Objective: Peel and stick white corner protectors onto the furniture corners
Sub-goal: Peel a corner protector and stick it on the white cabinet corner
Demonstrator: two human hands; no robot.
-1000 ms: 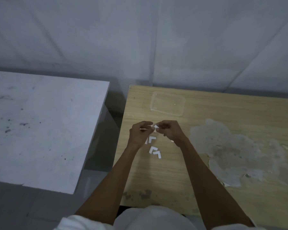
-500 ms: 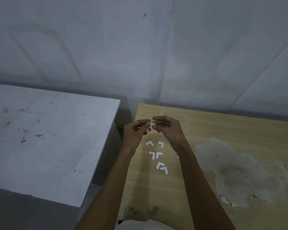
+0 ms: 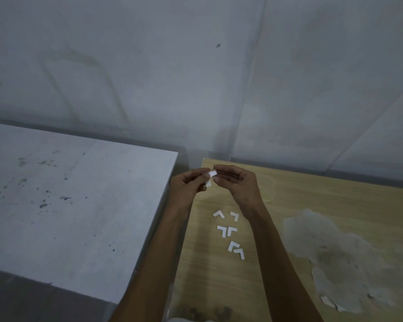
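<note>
A white corner protector (image 3: 211, 175) is held up just above the far left corner of the wooden tabletop (image 3: 312, 201). One end is pinched by the curled fingers and thumb of the left hand (image 3: 186, 185), and the other end is pinched at the fingertips of the right hand (image 3: 239, 182). The backing appears to be in the course of being peeled, though the liner itself cannot be made out. The step is best done if the piece is gripped firmly by its edge, the liner is lifted from a tip and drawn off slowly, and the sticky face is left untouched and not allowed to fold on itself. Six spare protectors (image 3: 222, 228) are laid in loose pairs on the wood, between the forearms. The wooden surface is marked on the right by a large worn patch (image 3: 335, 256) where the veneer has flaked. A grey tabletop (image 3: 68, 205), speckled with dark spots, is set just beside it on the left. Both are backed by a plain pale wall (image 3: 196, 66), and the room is dimly lit.
</note>
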